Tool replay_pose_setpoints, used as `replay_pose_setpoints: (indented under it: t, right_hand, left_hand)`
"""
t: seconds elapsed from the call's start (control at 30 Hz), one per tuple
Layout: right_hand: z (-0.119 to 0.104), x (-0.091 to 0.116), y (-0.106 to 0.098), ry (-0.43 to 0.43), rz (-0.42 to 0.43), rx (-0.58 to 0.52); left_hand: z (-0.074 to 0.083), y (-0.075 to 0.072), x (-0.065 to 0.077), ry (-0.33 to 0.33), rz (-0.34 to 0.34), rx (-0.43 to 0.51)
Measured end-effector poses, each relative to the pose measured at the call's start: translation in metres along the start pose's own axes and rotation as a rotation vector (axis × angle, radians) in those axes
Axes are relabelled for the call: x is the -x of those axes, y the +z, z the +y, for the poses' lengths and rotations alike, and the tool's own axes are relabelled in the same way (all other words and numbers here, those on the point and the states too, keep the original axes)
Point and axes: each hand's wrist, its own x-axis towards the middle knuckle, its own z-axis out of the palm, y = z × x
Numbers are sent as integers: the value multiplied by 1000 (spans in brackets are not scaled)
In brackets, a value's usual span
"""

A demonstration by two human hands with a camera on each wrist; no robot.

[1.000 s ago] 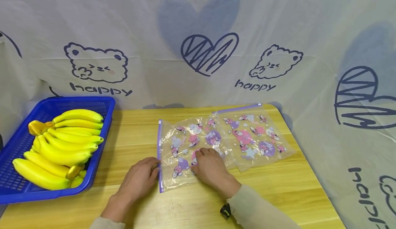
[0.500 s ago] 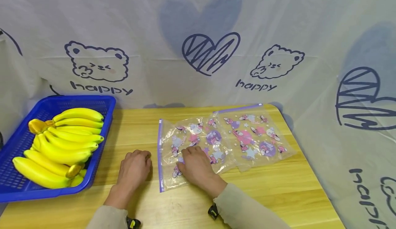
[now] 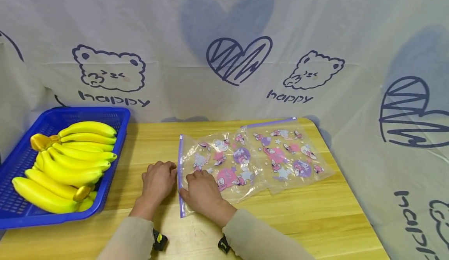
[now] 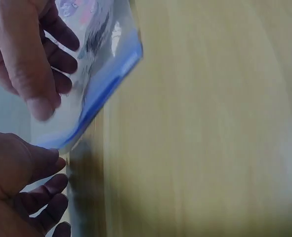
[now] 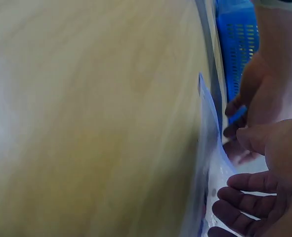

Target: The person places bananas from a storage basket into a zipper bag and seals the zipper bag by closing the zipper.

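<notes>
A clear zip bag (image 3: 224,158) with pink and purple cartoon prints lies flat on the wooden table, its purple zip strip (image 3: 180,190) towards the left. My left hand (image 3: 158,184) is beside this strip with loosely bent fingers; its thumb and forefinger are at the strip's edge in the left wrist view. Over the bag's near left part is my right hand (image 3: 203,193), fingers loosely curved and spread, with nothing held between them in the right wrist view. A second matching zip bag (image 3: 291,154) lies to the right, partly overlapped with the first.
A blue plastic basket (image 3: 121,143) full of yellow bananas (image 3: 73,170) stands at the table's left. Behind the table hangs a white curtain (image 3: 168,84) with bear and heart drawings. The table's right edge slants away past the second bag.
My right hand has slid left across the bag towards the zip strip. My left hand moved away from the strip, then came back to it. Both bags stayed in place.
</notes>
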Motion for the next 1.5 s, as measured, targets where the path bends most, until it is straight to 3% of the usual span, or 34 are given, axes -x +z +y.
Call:
replay_pose_setpoints:
  t: [0.3, 0.47, 0.67, 0.83, 1.0, 1.13, 1.37, 1.5]
  right_hand:
    - [-2, 2, 4, 91, -23, -8]
    - [1, 4, 1, 170, 32, -52]
    - [10, 8, -11, 203, 134, -80]
    - [19, 11, -25, 198, 215, -94]
    - [25, 9, -39, 166, 333, 18]
    - [31, 6, -51, 134, 389, 75]
    - [39, 4, -86, 146, 341, -7]
    - [42, 4, -107, 135, 350, -94]
  left_hand:
    - [15, 2, -6, -27, -28, 95]
    - [22, -1, -6, -3, -34, 134]
    - [38, -13, -1, 44, -37, 166]
    - [56, -25, 7, 113, 6, 88]
    - [69, -31, 14, 210, 111, -55]
    - [77, -37, 20, 270, 176, -101]
    - [91, -58, 27, 249, 206, -126]
    - [100, -71, 31, 201, 172, -81]
